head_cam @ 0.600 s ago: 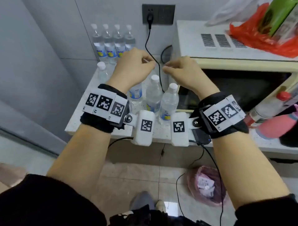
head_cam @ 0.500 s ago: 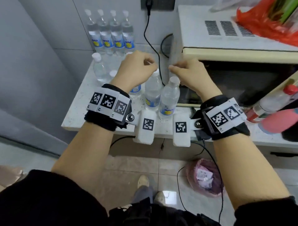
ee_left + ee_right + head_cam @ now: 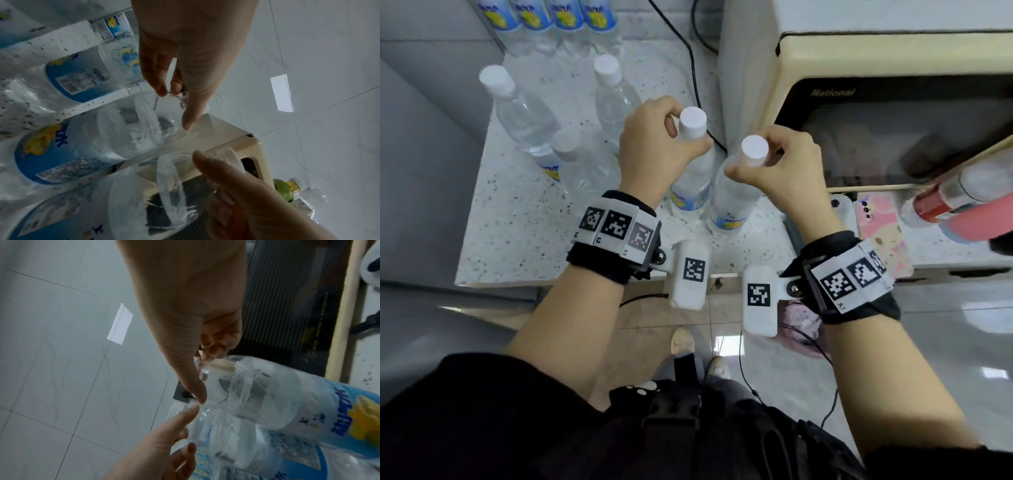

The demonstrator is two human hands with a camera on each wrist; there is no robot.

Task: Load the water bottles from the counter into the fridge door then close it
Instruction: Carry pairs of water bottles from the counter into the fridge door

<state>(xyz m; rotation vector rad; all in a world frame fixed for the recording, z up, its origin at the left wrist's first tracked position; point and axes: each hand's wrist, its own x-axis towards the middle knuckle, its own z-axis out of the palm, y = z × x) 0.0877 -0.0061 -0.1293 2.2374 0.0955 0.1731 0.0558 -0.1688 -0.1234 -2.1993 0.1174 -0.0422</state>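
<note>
Two hands (image 3: 654,150) (image 3: 784,168) each pinch a bottle neck (image 3: 690,135).

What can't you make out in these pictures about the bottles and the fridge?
- Fridge and door: in no view.
- Back row of bottles: caps cut off by the head view's top edge.
- Left hand and right hand: each grips a bottle neck; whether the bases have left the counter is unclear.
</note>
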